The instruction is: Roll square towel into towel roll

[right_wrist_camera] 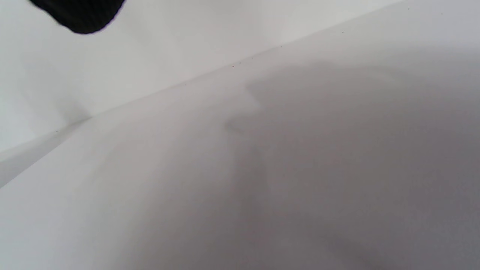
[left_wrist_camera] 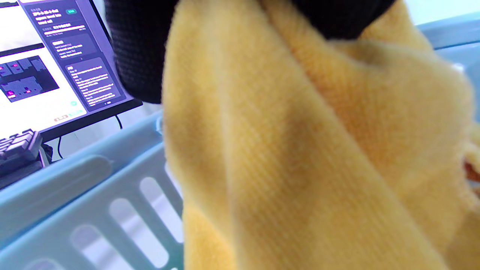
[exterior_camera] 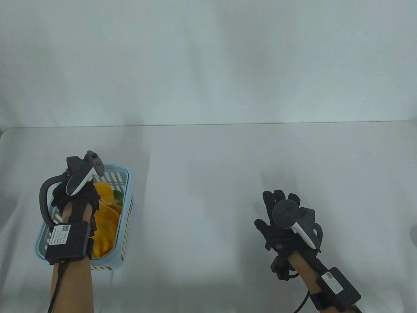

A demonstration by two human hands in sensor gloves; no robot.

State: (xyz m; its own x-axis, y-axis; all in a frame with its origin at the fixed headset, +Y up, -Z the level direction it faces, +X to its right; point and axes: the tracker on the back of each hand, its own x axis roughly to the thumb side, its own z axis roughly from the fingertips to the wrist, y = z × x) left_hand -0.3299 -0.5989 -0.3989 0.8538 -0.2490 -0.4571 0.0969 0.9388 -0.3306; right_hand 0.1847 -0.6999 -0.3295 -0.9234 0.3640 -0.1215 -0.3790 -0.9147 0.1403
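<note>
- Table view, nearest edge: right hand (exterior_camera: 286, 221) is hovering over bare desk (exterior_camera: 208, 195) at lower right, fingers spread and relaxed, holding nothing. Right wrist view is showing only white surface and one dark fingertip (right_wrist_camera: 80, 15).
- Lower left: left hand (exterior_camera: 76, 195) is reaching down into the light-blue slotted basket (exterior_camera: 127, 202). Its fingers are hidden under the tracker (exterior_camera: 83, 176) in this view.
- Left wrist view: black gloved fingers (left_wrist_camera: 138, 52) are closing round a bunch of the yellow towel (left_wrist_camera: 300, 150), which is hanging in folds against the basket wall. Judging the left hand to be gripping the towel.
- Towel location: inside the basket, crumpled. A small green item (exterior_camera: 118, 195) is lying beside it; identity unclear.
- Further back: a monitor (left_wrist_camera: 56, 63) and keyboard (left_wrist_camera: 18, 148) are showing past the basket rim in the left wrist view.
- Step, as judged: lifting the towel out; nothing is spread or rolled yet.
- Risks: the bunched grip may be catching only one layer, so cloth could be slipping free; dragging fabric over the rim could be tipping or sliding the light basket; the green item could be coming out with it.
</note>
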